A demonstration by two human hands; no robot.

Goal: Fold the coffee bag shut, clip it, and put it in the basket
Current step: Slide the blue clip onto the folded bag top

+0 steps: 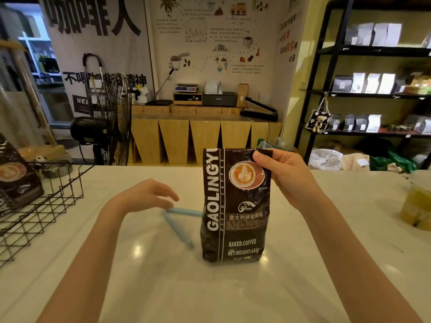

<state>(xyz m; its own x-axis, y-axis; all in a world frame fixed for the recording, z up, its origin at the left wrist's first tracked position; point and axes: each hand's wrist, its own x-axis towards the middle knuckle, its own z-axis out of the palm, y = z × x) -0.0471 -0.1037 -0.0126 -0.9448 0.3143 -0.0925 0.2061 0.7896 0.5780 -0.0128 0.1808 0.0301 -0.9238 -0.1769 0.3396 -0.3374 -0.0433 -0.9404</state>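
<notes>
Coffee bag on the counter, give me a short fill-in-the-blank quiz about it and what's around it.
1. The coffee bag stands ____ on the counter.
2. The ____ hand pinches the bag's top corner.
3. The clip beside the bag is light ____.
4. The wire basket sits at the counter's ____ side.

Missing words: upright; right; blue; left
</notes>
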